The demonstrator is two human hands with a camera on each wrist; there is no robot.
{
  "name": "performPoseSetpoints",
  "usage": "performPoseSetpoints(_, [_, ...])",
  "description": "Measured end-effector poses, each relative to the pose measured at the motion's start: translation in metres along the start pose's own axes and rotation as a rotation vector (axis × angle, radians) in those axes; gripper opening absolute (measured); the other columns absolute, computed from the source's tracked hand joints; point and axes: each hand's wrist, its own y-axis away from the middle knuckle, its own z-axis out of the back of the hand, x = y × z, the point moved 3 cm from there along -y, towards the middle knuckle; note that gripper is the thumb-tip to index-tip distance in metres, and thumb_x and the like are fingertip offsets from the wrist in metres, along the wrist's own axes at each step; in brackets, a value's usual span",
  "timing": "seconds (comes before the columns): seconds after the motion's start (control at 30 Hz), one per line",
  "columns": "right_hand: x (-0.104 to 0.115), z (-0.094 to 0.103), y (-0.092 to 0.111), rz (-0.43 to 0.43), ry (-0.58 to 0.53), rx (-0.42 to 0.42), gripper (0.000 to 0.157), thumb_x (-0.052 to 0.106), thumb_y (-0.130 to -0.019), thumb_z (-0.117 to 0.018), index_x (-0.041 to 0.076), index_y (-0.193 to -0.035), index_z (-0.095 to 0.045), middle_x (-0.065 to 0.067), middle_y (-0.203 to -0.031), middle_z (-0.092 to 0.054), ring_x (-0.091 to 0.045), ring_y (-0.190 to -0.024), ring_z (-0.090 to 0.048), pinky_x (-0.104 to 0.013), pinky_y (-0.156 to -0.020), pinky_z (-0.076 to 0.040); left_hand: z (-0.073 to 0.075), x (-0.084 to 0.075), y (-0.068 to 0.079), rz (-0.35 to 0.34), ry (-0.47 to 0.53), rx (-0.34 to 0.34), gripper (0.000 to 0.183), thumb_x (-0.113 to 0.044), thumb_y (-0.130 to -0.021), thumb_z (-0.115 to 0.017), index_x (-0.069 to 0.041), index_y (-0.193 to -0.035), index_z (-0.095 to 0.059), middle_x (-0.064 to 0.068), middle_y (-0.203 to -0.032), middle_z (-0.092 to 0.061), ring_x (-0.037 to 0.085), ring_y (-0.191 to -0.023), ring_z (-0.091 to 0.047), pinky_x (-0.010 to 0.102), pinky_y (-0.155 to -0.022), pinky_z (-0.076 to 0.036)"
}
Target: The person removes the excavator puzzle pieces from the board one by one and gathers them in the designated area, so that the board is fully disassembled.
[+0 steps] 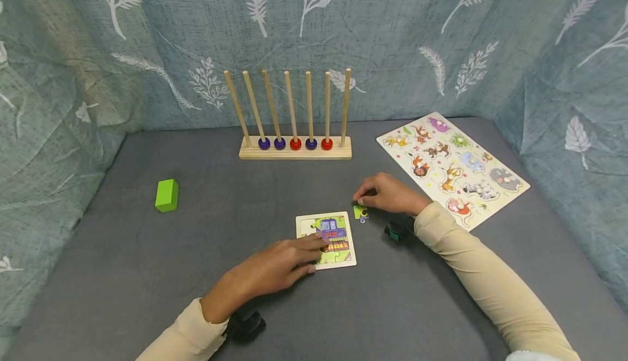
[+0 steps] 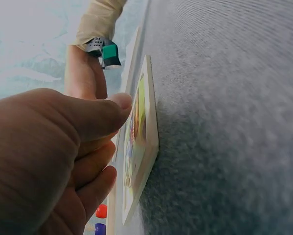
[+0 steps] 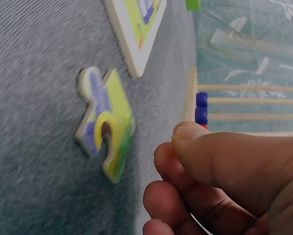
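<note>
A small jigsaw puzzle of a purple vehicle sits in a pale wooden frame (image 1: 351, 241). Stretched fingers of my left hand (image 1: 272, 267) rest over the puzzle's left and middle part, hiding some of it. At the puzzle's upper left, a patch of bare pale board shows. To the right of the frame lies one loose puzzle piece (image 3: 119, 115), green, purple and yellow. My right hand (image 1: 394, 194) hovers just beside that piece, fingers loosely bent. In the right wrist view a gap shows between the fingertips (image 3: 185, 131) and the piece.
Behind the puzzle stands a wooden peg rack (image 1: 294, 154) with purple and red beads low on several pegs. An animal puzzle board (image 1: 432, 154) lies at the right, near the right forearm. Far left is a green block (image 1: 167, 195). A patterned cloth (image 1: 196, 34) hangs behind the table.
</note>
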Motion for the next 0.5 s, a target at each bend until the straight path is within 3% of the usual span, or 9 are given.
performPoseSetpoints(0.3, [0.015,-0.005,-0.003,0.029,-0.001,0.012,0.013,0.005,-0.093,-0.065,0.003,-0.099,-0.076,-0.003,-0.095,-0.07,-0.01,-0.081,-0.062,-0.031,-0.072,-0.051,-0.001,0.0,-0.006,-0.017,0.009,0.003,0.034,-0.013,-0.097,-0.062,-0.006,-0.13,-0.063,0.005,-0.144,-0.05,0.02,-0.137,-0.039,0.04,-0.107,-0.037])
performPoseSetpoints(0.5, [0.022,-0.009,-0.006,0.06,-0.022,0.038,0.014,0.005,-0.093,-0.064,0.002,-0.101,-0.076,-0.003,-0.096,-0.071,-0.008,-0.073,-0.059,-0.028,-0.066,-0.05,-0.006,0.002,-0.007,-0.02,-0.009,0.016,0.031,-0.011,-0.096,-0.063,-0.006,-0.126,-0.066,0.007,-0.143,-0.05,0.022,-0.136,-0.041,0.041,-0.107,-0.038])
